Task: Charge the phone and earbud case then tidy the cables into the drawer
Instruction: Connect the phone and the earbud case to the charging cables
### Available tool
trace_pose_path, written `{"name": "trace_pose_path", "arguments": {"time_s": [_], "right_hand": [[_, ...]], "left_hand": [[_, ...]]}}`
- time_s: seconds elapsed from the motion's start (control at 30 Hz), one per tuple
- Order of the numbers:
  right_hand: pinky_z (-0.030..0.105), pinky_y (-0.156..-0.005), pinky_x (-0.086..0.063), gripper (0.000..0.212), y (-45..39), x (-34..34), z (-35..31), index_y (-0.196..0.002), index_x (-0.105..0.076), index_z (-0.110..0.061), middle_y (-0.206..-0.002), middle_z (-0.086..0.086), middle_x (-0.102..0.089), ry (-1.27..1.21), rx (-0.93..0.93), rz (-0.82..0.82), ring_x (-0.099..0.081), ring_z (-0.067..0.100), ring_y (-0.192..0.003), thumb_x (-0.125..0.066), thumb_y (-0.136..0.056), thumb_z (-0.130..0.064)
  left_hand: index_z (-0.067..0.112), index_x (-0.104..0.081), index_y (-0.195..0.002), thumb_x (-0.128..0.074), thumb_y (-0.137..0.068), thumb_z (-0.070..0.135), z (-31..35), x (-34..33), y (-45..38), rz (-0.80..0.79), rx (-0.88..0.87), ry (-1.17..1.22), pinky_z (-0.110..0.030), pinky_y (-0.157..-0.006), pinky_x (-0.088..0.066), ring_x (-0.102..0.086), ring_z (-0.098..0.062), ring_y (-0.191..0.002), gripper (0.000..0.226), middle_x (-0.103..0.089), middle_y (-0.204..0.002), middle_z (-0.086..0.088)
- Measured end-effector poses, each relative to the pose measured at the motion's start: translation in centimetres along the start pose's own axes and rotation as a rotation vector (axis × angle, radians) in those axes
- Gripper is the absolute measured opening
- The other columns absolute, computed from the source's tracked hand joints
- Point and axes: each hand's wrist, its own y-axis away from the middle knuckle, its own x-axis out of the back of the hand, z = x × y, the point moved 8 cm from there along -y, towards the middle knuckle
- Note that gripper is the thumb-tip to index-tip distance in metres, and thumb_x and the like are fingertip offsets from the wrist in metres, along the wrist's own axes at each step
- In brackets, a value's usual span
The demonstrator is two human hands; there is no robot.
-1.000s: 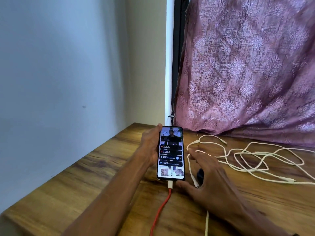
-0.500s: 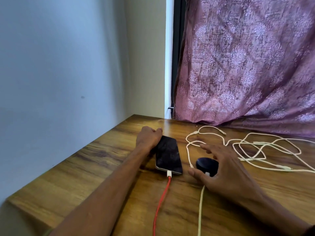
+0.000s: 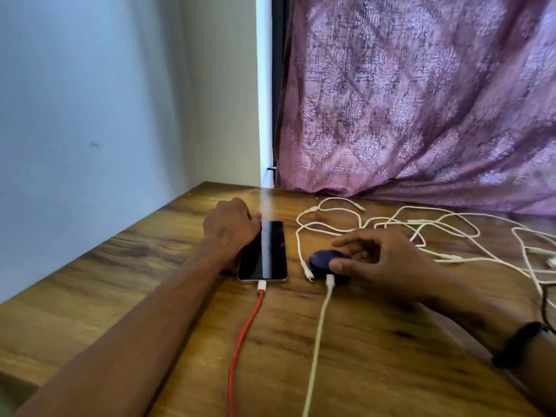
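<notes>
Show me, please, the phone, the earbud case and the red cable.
phone (image 3: 262,251), head view, middle of its dark screen.
earbud case (image 3: 322,259), head view, its bare top.
red cable (image 3: 243,338), head view, halfway along.

Dark-screened phone (image 3: 262,251) flat, red cable (image 3: 242,344) plugged, round navy earbud case (image 3: 324,261) beside

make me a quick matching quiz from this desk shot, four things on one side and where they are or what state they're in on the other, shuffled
Things:
1. phone
2. earbud case
3. red cable
4. loose white cables

States or places:
A. tangled on the table near the curtain
B. under the right hand's fingers, a white cable at its near edge
C. lying flat, screen dark, left hand at its side
D. runs from the phone's near end toward the camera

Pairs: 1-C, 2-B, 3-D, 4-A
</notes>
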Motion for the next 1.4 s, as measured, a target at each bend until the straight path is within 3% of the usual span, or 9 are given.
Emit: {"name": "trace_pose_path", "arguments": {"time_s": [0.17,0.27,0.37,0.53,0.73,0.87,1.03,1.17,1.4], "right_hand": [[0.011,-0.071,-0.053,0.025,0.0,0.5,-0.4,-0.104,-0.076,-0.03,-0.088,-0.002,-0.078,0.115,0.065,0.001,-0.068,0.002,-0.076,-0.076,-0.09,-0.009],[0.029,-0.093,-0.059,0.037,0.3,0.4,-1.3,-0.111,-0.076,-0.028,-0.105,-0.007,-0.078,0.052,0.108,-0.125,-0.073,0.007,-0.1,-0.07,-0.09,0.003],[0.034,-0.097,-0.057,0.048,1.2,-0.2,-2.3,-0.126,-0.072,-0.03,-0.127,-0.011,-0.07,0.03,0.162,-0.339,-0.064,0.006,-0.121,-0.086,-0.082,-0.018],[0.03,-0.099,-0.055,0.052,1.3,-1.2,-2.7,-0.13,-0.069,-0.033,-0.124,-0.018,-0.07,0.233,0.215,-0.351,-0.065,0.004,-0.117,-0.087,-0.082,-0.026],[0.024,-0.1,-0.054,0.04,1.6,-0.9,-2.1,-0.129,-0.067,-0.035,-0.124,-0.02,-0.072,0.025,0.14,-0.368,-0.067,0.006,-0.117,-0.072,-0.094,-0.016],[0.014,-0.093,-0.051,0.037,1.4,-0.5,-1.1,-0.131,-0.067,-0.017,-0.123,-0.014,-0.074,-0.164,0.058,-0.349,-0.066,0.003,-0.118,-0.066,-0.096,-0.008],[0.028,-0.101,-0.052,0.036,1.0,-0.2,-0.3,-0.128,-0.07,-0.018,-0.119,0.006,-0.076,-0.323,-0.025,-0.315,-0.068,0.017,-0.117,-0.068,-0.092,-0.021],[0.037,-0.088,-0.058,0.04,0.5,0.2,-0.1,-0.118,-0.074,-0.018,-0.105,0.018,-0.077,-0.362,-0.039,-0.175,-0.071,0.025,-0.091,-0.073,-0.083,-0.037],[0.04,-0.082,-0.064,0.04,0.6,1.7,-1.1,-0.112,-0.072,-0.007,-0.104,0.016,-0.078,-0.529,-0.009,0.014,-0.076,0.03,-0.097,-0.082,-0.076,-0.022]], "left_hand": [[0.018,-0.078,-0.099,-0.064,-0.096,0.039,3.6,3.2,0.9,0.046,-0.245,0.068,-0.025,-0.069,-0.054,-0.067,-0.013,-0.077,0.026,-0.073,-0.089,0.0],[0.025,-0.079,-0.107,-0.068,-0.096,0.033,6.9,3.9,2.3,-0.119,-0.459,0.198,-0.004,-0.055,-0.038,-0.059,0.006,-0.065,0.017,-0.069,-0.088,0.012],[0.028,-0.079,-0.107,-0.069,-0.095,0.029,8.1,3.4,3.1,-0.158,-0.567,0.256,0.0,-0.056,-0.04,-0.06,0.014,-0.069,0.015,-0.073,-0.089,0.013],[0.025,-0.079,-0.107,-0.072,-0.094,0.025,9.3,2.5,4.4,-0.29,-0.657,0.324,-0.001,-0.061,-0.039,-0.063,0.01,-0.071,0.014,-0.072,-0.082,0.016],[0.023,-0.074,-0.12,-0.073,-0.091,0.006,9.4,1.6,6.4,-0.768,-0.602,0.531,-0.029,-0.083,-0.061,-0.073,-0.016,-0.095,0.033,-0.076,-0.108,0.002],[0.035,-0.068,-0.127,-0.081,-0.085,0.008,9.4,1.4,7.0,-0.886,-0.568,0.551,-0.041,-0.092,-0.061,-0.07,-0.027,-0.105,0.051,-0.07,-0.118,0.007],[0.034,-0.062,-0.129,-0.091,-0.073,0.014,10.4,1.2,7.7,-0.856,-0.546,0.596,-0.034,-0.08,-0.062,-0.073,-0.021,-0.097,0.066,-0.069,-0.115,-0.002],[0.026,-0.059,-0.129,-0.09,-0.074,0.009,11.1,1.6,7.8,-0.774,-0.545,0.678,-0.027,-0.073,-0.061,-0.076,-0.023,-0.089,0.065,-0.076,-0.106,-0.005],[0.02,-0.058,-0.131,-0.087,-0.074,-0.002,11.6,3.2,7.5,-0.643,-0.539,0.844,-0.027,-0.074,-0.06,-0.078,-0.021,-0.083,0.068,-0.076,-0.104,-0.006]]}}
